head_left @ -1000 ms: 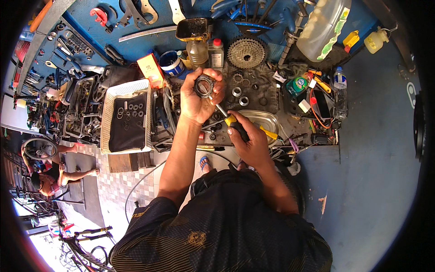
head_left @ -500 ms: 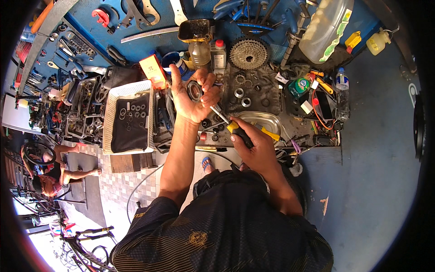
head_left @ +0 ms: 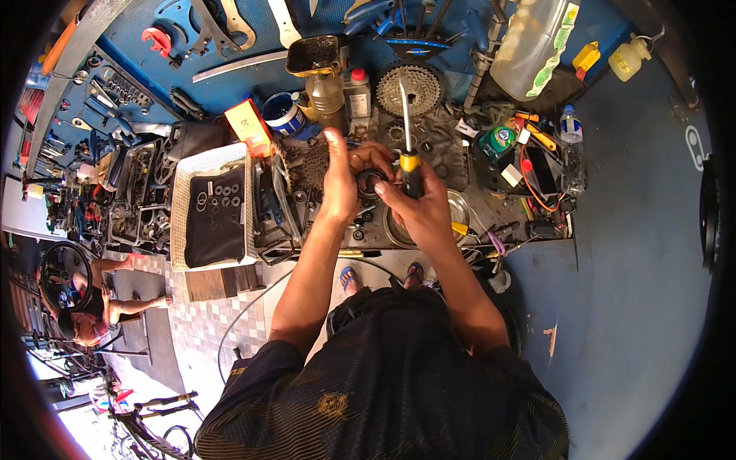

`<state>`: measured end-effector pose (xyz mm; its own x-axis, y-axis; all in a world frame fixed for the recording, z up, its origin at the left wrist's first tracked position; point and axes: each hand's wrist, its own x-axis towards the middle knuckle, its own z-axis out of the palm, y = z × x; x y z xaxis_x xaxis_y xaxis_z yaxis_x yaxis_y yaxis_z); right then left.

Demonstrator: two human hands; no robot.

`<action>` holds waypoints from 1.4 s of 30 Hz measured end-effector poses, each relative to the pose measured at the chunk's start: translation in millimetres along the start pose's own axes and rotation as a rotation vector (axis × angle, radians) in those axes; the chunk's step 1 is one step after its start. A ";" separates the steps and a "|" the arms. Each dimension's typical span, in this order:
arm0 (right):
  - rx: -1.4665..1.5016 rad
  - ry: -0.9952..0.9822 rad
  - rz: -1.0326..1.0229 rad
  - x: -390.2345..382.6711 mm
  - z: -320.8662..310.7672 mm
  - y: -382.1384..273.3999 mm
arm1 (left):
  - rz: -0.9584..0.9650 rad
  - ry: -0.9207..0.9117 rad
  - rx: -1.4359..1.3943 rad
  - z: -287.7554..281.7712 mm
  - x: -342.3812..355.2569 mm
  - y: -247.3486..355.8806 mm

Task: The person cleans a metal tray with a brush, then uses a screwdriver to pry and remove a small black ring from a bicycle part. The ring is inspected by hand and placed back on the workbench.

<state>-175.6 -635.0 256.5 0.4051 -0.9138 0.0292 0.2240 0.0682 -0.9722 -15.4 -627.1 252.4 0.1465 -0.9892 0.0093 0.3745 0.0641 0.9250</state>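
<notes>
My left hand [head_left: 341, 184], thumb stuck up, is closed around a dark round ring-shaped part [head_left: 363, 178] above the workbench. Close beside it, my right hand [head_left: 425, 211] grips a screwdriver [head_left: 412, 178] by its yellow and black handle. The bare shaft points up and away from me. My right thumb reaches over to the ring's edge and seems to touch it. Partly hidden under my right hand is an oval metal tray [head_left: 458, 205]. Behind the screwdriver a large bicycle cassette [head_left: 426, 90] stands at the back of the bench.
On the left is a white basket [head_left: 181, 222] with washers and rings on dark cloth. A jar with a funnel [head_left: 326, 96], an orange box [head_left: 249, 128] and a red-capped bottle [head_left: 357, 96] line the back. Rightward are a water bottle [head_left: 572, 142] and loose tools. Someone sits far left.
The screwdriver's tip has left the ring and swung upright. My right hand has moved up beside my left, its thumb at the ring. The ring has come lower and toward the right.
</notes>
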 end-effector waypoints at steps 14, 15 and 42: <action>0.644 0.030 0.284 -1.1 28.9 2.9 | 0.278 0.174 0.039 21.0 -40.2 -21.8; 0.627 -0.031 0.229 -2.7 27.7 1.7 | 0.214 0.172 -0.160 16.9 -40.9 -20.4; -0.860 -0.171 -0.376 -30.0 -4.8 -29.0 | -0.095 0.189 -0.935 -26.2 6.7 -11.5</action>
<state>-198.5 -611.5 282.7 0.5783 -0.7406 0.3422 -0.3350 -0.5980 -0.7281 5.3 -631.0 231.8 0.1921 -0.9634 -0.1872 0.9598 0.1446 0.2407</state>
